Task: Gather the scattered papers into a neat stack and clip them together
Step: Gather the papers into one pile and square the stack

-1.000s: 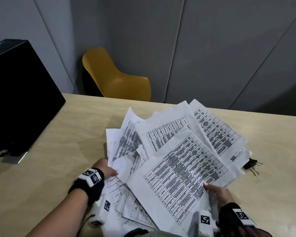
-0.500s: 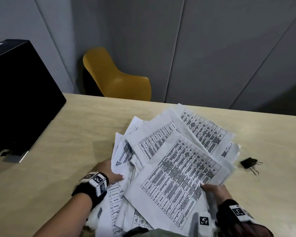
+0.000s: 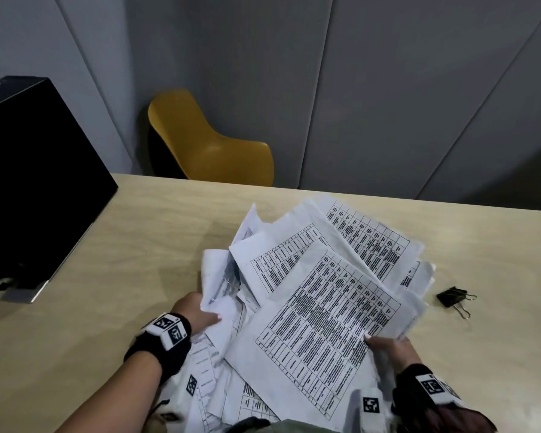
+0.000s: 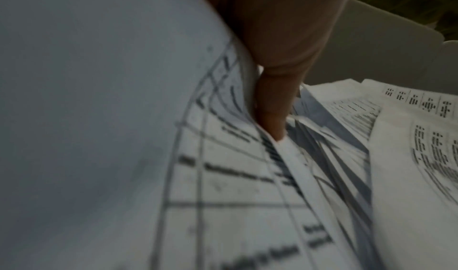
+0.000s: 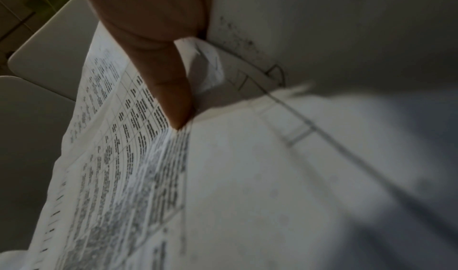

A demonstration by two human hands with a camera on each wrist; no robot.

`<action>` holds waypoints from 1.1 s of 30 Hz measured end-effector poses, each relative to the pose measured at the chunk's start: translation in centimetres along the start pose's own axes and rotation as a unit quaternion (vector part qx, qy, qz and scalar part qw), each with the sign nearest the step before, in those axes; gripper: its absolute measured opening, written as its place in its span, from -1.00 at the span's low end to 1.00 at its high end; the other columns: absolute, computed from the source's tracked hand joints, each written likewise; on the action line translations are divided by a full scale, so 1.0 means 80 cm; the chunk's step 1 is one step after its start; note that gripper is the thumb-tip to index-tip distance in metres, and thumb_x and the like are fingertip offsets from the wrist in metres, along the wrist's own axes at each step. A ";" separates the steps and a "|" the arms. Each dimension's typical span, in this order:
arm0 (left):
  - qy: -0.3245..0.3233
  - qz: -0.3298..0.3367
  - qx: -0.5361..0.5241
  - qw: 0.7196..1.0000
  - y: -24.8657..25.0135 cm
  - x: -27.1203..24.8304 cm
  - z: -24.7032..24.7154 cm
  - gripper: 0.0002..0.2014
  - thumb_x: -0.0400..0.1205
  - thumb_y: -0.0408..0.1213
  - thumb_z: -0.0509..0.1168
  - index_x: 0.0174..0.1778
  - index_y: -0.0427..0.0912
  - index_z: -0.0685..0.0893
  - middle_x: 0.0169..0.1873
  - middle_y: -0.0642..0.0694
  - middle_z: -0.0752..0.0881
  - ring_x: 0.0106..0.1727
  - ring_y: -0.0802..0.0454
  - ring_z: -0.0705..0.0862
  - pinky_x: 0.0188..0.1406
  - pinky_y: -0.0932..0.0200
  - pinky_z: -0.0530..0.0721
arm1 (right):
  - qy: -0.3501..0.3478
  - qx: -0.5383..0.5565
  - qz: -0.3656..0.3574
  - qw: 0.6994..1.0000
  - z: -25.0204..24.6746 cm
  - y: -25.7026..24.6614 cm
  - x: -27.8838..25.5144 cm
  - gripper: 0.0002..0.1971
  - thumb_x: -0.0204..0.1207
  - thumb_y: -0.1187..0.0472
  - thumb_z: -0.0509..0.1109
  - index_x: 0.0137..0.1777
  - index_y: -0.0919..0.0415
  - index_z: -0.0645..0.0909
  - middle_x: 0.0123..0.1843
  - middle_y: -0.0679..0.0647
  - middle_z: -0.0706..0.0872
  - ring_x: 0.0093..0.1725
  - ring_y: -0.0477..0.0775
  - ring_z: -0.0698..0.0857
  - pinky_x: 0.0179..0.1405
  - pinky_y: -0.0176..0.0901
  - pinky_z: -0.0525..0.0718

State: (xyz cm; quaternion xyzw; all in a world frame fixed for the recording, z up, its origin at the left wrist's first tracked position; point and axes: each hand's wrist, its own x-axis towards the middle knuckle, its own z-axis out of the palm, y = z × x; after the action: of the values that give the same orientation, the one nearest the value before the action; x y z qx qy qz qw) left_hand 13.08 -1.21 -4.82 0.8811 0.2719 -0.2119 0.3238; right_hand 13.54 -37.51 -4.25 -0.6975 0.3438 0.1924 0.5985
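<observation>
At the left edge of the tabletop (image 3: pixel 113 245), a black monitor (image 3: pixel 28 182) is being left untouched; behind the far edge, a yellow chair (image 3: pixel 213 142) is standing against the grey wall. Toward the near edge, the left side of the papers (image 3: pixel 310 295) is being gripped by the left hand (image 3: pixel 197 314), its thumb lying on top and its fingers hidden beneath the sheets; in the left wrist view a finger (image 4: pixel 275 107) is being pressed between the curling pages. The loose fan of printed tables is being held partly lifted at the middle of the near edge, its corners splayed and uneven. The right side of the papers is being pinched by the right hand (image 3: pixel 388 348), thumb on the top sheet; the wrist view shows one finger (image 5: pixel 173 98) against the bundle. Near the right edge, the black binder clip (image 3: pixel 453 300) is lying well apart from both hands.

By judgement, the task is being carried only part way; the sheets are being gathered into one bundle, but squaring and clipping are not yet done. Compared with half a second earlier, the fan is being drawn tighter and closer to the person; a second ago the far sheets were overlapping the clip, which is now being left fully exposed on the table.
</observation>
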 end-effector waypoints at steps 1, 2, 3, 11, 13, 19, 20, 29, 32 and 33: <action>0.029 -0.002 -0.010 1.000 -0.003 0.000 -0.007 -0.46 0.46 -0.10 0.44 0.29 -0.31 0.54 0.21 -0.25 0.67 0.20 -0.18 0.65 0.12 0.16 0.57 | 0.000 0.001 -0.003 1.000 0.001 -0.002 -0.003 -0.90 0.44 0.49 0.39 -0.29 0.48 0.55 -0.45 0.22 0.63 -0.37 0.13 0.55 -0.42 -0.14 0.40; 0.062 -0.002 -0.028 0.998 -0.006 0.001 -0.013 -0.54 0.51 -0.16 0.40 0.27 -0.32 0.55 0.18 -0.29 0.69 0.15 -0.22 0.67 0.09 0.14 0.59 | -0.003 0.003 -0.008 1.000 0.002 -0.004 -0.006 -0.92 0.44 0.50 0.38 -0.26 0.49 0.55 -0.38 0.22 0.62 -0.36 0.14 0.55 -0.43 -0.14 0.38; 0.088 -0.004 -0.055 0.995 -0.009 0.000 -0.019 -0.60 0.55 -0.22 0.35 0.26 -0.33 0.55 0.14 -0.33 0.70 0.11 -0.25 0.69 0.10 0.09 0.62 | -0.004 0.000 -0.014 1.000 0.003 -0.006 -0.009 -0.92 0.44 0.51 0.36 -0.26 0.47 0.55 -0.37 0.21 0.60 -0.36 0.13 0.55 -0.44 -0.15 0.36; 0.194 0.007 -0.135 0.972 -0.012 -0.019 -0.032 -0.72 0.63 -0.40 0.18 0.25 -0.39 0.53 0.08 -0.44 0.70 0.04 -0.34 0.67 0.05 0.01 0.57 | -0.001 -0.023 -0.048 0.999 0.010 -0.009 -0.016 -0.86 0.43 0.61 0.32 -0.26 0.43 0.47 -0.42 0.17 0.54 -0.41 0.08 0.48 -0.71 -0.35 0.47; 0.244 0.003 -0.172 0.954 -0.009 -0.025 -0.046 -0.73 0.64 -0.41 0.17 0.23 -0.40 0.55 0.05 -0.44 0.69 -0.05 -0.30 0.64 0.01 0.01 0.55 | 0.002 -0.028 -0.050 0.998 0.008 -0.007 -0.012 -0.84 0.43 0.60 0.32 -0.29 0.42 0.47 -0.40 0.17 0.55 -0.40 0.08 0.49 -0.71 -0.34 0.47; 0.337 0.015 -0.218 0.916 0.004 -0.035 -0.090 -0.74 0.65 -0.38 0.16 0.19 -0.43 0.56 0.08 -0.49 0.68 0.08 -0.41 0.65 0.17 -0.11 0.56 | 0.003 -0.051 -0.046 0.998 0.009 -0.001 -0.001 -0.80 0.41 0.54 0.38 0.02 0.56 0.53 -0.30 0.24 0.64 -0.31 0.15 0.58 -0.41 -0.20 0.41; 0.345 0.024 -0.210 0.915 0.007 -0.035 -0.096 -0.74 0.64 -0.38 0.16 0.18 -0.43 0.57 0.09 -0.49 0.68 0.11 -0.42 0.64 0.19 -0.11 0.55 | 0.001 -0.052 -0.044 0.998 0.009 -0.001 0.000 -0.82 0.41 0.54 0.38 0.00 0.56 0.53 -0.31 0.25 0.63 -0.32 0.15 0.58 -0.42 -0.20 0.41; 0.436 0.100 -0.154 0.881 0.049 -0.067 -0.144 -0.74 0.63 -0.45 0.16 0.16 -0.54 0.55 0.04 -0.61 0.65 0.09 -0.56 0.61 0.12 -0.22 0.54 | -0.022 -0.056 -0.022 0.998 0.007 0.004 0.006 -0.86 0.42 0.51 0.37 -0.07 0.42 0.48 -0.28 0.27 0.58 -0.29 0.12 0.55 -0.40 -0.17 0.42; 0.463 0.113 -0.191 0.858 0.066 -0.081 -0.161 -0.72 0.64 -0.43 0.15 0.17 -0.58 0.54 0.08 -0.62 0.64 0.13 -0.56 0.60 0.16 -0.18 0.53 | -0.027 -0.059 -0.033 0.997 0.007 0.006 0.010 -0.76 0.43 0.50 0.36 0.07 0.46 0.46 -0.22 0.28 0.60 -0.24 0.15 0.56 -0.39 -0.17 0.42; 0.470 0.117 -0.200 0.852 0.071 -0.084 -0.165 -0.71 0.64 -0.43 0.15 0.18 -0.58 0.54 0.09 -0.62 0.64 0.15 -0.55 0.60 0.17 -0.17 0.53 | -0.028 -0.062 -0.035 0.997 0.007 0.007 0.011 -0.75 0.43 0.50 0.36 0.09 0.46 0.45 -0.23 0.28 0.59 -0.24 0.14 0.56 -0.38 -0.17 0.42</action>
State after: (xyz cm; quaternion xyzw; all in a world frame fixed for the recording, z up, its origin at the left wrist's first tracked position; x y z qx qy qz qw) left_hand 14.04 1.91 10.74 0.8170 0.3229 0.3259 0.3493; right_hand 13.82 -37.25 -5.38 -0.7392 0.2902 0.2116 0.5698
